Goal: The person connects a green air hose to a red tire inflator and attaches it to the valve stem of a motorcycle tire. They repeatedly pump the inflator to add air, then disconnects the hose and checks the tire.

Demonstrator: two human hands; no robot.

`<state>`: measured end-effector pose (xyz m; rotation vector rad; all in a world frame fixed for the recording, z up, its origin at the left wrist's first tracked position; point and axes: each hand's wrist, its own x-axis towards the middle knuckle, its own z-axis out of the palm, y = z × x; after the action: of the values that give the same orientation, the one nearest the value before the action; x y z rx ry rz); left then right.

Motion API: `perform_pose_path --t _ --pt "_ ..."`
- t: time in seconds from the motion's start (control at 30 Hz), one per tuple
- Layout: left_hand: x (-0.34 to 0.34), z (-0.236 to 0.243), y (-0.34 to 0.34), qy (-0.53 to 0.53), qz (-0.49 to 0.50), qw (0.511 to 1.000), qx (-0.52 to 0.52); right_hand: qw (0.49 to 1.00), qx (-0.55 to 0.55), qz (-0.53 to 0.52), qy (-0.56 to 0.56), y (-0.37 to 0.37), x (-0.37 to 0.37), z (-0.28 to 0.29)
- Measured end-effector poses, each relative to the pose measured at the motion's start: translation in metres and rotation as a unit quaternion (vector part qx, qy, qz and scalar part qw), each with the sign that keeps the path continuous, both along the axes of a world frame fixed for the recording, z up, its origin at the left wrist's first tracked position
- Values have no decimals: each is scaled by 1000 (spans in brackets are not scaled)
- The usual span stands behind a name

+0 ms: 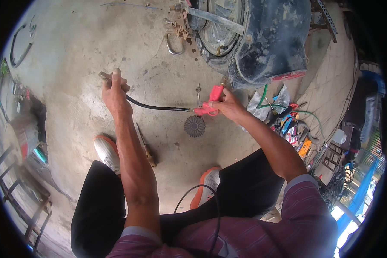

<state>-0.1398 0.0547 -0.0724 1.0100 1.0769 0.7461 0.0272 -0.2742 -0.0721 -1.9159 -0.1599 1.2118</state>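
Striped maroon sleeves [305, 215] and black trousers [99, 206] fill the lower edge, with a thin black cable [202, 189] looping over the lap; from there both bare forearms reach out over the concrete floor [73, 86]. Held between the two hands is a red air gun [210, 103] with a brass tip, just in front of the wheel: the right hand [228, 105] has its grip closed around the gun's body, fingers wrapped over the handle. A black hose [159, 107] runs from the gun's rear leftward in a shallow sag to the left hand [114, 92], whose grip is closed on the hose's far end, thumb up, with a metal fitting [104, 76] sticking out past the fist. Below the gun, on the floor, lies a round toothed disc [195, 126], and just above it a small upright metal pin [198, 92]. A screwdriver with a wooden handle [147, 148] lies beside the left forearm, between two white and orange shoes [107, 152]. Beyond the gun stands a tyre and wheel [221, 30] under a dark blue mudguard [273, 38], with a metal U-shaped shackle [175, 45] on the floor beside it. To the right, a heap of tools and a green hose [288, 116] lie near the right forearm
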Motion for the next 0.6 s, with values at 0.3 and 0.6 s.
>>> perform_pose_path --t 0.3,0.6 --pt "-21 -16 -21 382 -38 872 305 993 -9 -49 110 20 -4 10" --pt "24 21 -121 198 -366 896 157 987 -68 118 86 45 -24 47"
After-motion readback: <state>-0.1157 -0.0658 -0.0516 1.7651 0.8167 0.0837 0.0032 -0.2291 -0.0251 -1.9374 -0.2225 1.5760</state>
